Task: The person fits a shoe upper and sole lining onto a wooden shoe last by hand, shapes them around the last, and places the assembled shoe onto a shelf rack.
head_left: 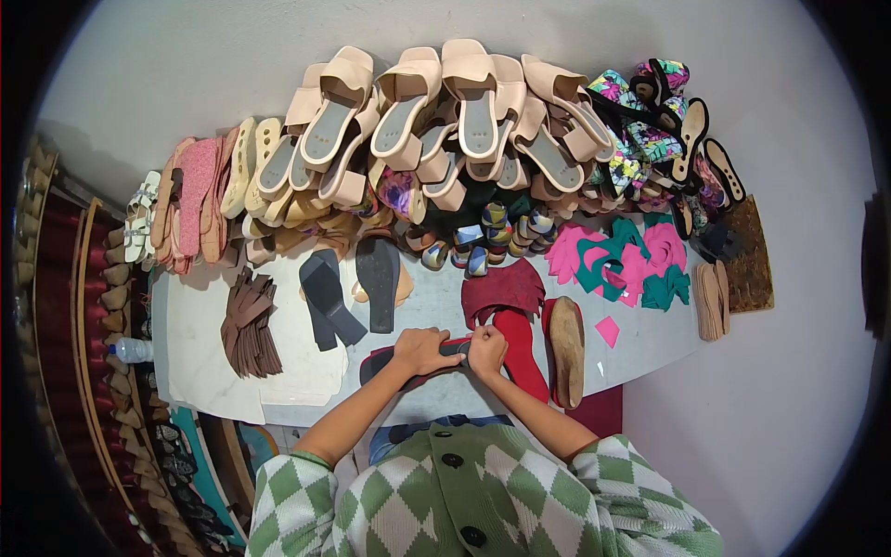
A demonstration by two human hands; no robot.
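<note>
A dark grey shoe sole (375, 366) with a red edge lies lengthwise at the table's front. My left hand (422, 353) is closed over its middle, with the thumb stretched toward the right end. At that end, my right hand (487, 351) is curled into a fist and grips the sole; its fingertips are hidden. Just right of my right hand are a red sole-shaped piece (522, 357) and a wooden shoe last (566, 342) with red along its side. Behind the hands sits a dark red folded piece of material (504, 290).
Beige heeled sandals (399, 102) are piled at the back. Brown strips (251, 325) and dark grey soles (379, 278) lie to the left. Pink cut pieces (664, 246) and green ones (603, 265) lie right. A bottle (132, 350) is by the left edge.
</note>
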